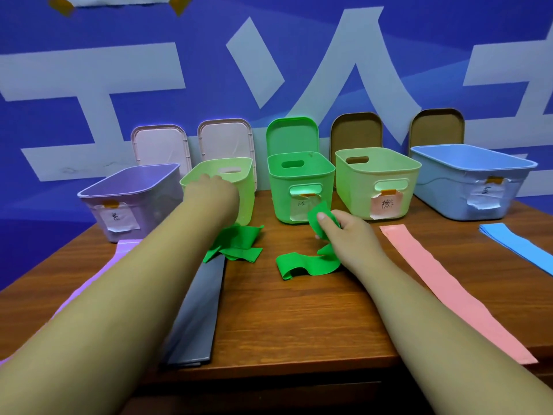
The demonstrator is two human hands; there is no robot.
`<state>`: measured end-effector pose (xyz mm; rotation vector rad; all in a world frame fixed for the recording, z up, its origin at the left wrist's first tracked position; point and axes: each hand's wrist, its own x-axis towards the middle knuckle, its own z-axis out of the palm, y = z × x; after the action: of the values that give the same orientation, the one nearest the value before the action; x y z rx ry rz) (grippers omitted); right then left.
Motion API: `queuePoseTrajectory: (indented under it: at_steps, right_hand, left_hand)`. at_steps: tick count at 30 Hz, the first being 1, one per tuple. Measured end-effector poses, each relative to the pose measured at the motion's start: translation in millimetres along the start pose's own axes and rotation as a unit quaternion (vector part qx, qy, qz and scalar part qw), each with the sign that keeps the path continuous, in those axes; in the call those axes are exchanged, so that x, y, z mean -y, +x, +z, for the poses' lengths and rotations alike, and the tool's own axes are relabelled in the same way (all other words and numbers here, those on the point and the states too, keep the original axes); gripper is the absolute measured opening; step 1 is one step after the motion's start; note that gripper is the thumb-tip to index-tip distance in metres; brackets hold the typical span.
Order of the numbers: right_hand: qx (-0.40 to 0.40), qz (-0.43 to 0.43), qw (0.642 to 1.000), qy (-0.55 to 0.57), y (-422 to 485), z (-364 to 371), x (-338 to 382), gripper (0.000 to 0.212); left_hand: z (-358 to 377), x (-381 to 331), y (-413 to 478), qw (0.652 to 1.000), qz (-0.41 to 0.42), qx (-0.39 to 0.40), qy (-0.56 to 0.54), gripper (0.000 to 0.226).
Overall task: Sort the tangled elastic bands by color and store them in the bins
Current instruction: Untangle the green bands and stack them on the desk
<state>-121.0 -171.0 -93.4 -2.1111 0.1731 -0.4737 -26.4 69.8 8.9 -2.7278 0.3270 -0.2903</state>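
Head view: the sorting looks mostly done, the storing hardly begun. A purple band (95,283), a grey band (197,310), a pink band (449,286) and a blue band (517,247) lie flat on the surface (299,324), each near a bin, and none shows inside one. The right hand (348,232) pinches a green band (308,265) between thumb and fingers just in front of the green bin (299,181), the band's tail trailing on the surface. A crumpled green heap (236,245) lies by the left wrist. The left hand (209,191) is at the rim of the light green bin (247,193) with its fingers hidden, so I cannot tell its grip. Every band seems yet to be binned
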Motion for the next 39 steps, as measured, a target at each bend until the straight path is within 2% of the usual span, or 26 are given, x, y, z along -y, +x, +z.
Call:
queuePoseTrajectory:
  at_steps: [2, 4, 5, 7, 8, 9, 13, 16, 19, 23, 25, 29, 32, 39]
  right_hand:
    - [0.014, -0.010, 1.000, -0.001, 0, 1, -2, 0.038]
    - [0.016, -0.008, 1.000, -0.001, -1, 1, -2, 0.045]
    - [0.015, -0.011, 1.000, 0.007, -2, 1, -1, 0.043]
    - [0.013, -0.027, 0.999, 0.023, -6, 0, 2, 0.027]
    - [0.011, -0.031, 0.999, 0.028, -7, -1, 2, 0.022]
    - [0.009, -0.032, 0.999, 0.035, -7, -2, 1, 0.021]
    - [0.021, -0.063, 0.997, 0.028, -8, -1, -2, 0.031]
    - [0.053, -0.068, 0.996, 0.022, -8, 2, -2, 0.030]
    - [0.052, -0.053, 0.997, 0.030, -5, 3, -1, 0.037]
    - [0.026, -0.053, 0.998, 0.006, 1, 2, 1, 0.016]
    - [0.027, -0.059, 0.998, 0.001, 3, 4, 1, 0.015]
    - [0.060, -0.044, 0.997, -0.019, 4, 7, 1, 0.026]
    - [0.067, -0.036, 0.997, -0.014, 5, 9, 1, 0.030]
    - [0.087, -0.033, 0.996, -0.007, 6, 11, 2, 0.027]
  left_hand:
    - [-1, -4, -4, 0.998, 0.032, 0.029, -0.035, 0.037]
    - [-4, -18, -10, 0.984, 0.077, 0.036, -0.154, 0.038]
    - [-6, -27, -11, 0.966, 0.090, 0.039, -0.240, 0.036]
    - [-4, -48, -14, 0.888, 0.094, 0.066, -0.445, 0.027]
    - [-3, -60, -16, 0.846, 0.093, 0.084, -0.519, 0.028]
    - [-2, -69, -17, 0.820, 0.096, 0.091, -0.557, 0.031]
    - [1, -91, -11, 0.813, 0.114, 0.038, -0.570, 0.037]
    - [7, -89, -1, 0.768, 0.091, 0.062, -0.631, 0.036]
    - [18, -82, 8, 0.723, 0.088, 0.100, -0.678, 0.038]
    - [33, -75, 14, 0.655, 0.104, 0.123, -0.739, 0.032]
    - [40, -73, 15, 0.629, 0.120, 0.135, -0.756, 0.031]
    - [55, -73, 18, 0.601, 0.127, 0.138, -0.777, 0.038]
    - [61, -76, 18, 0.597, 0.133, 0.133, -0.780, 0.037]
    - [67, -75, 16, 0.582, 0.159, 0.134, -0.786, 0.023]
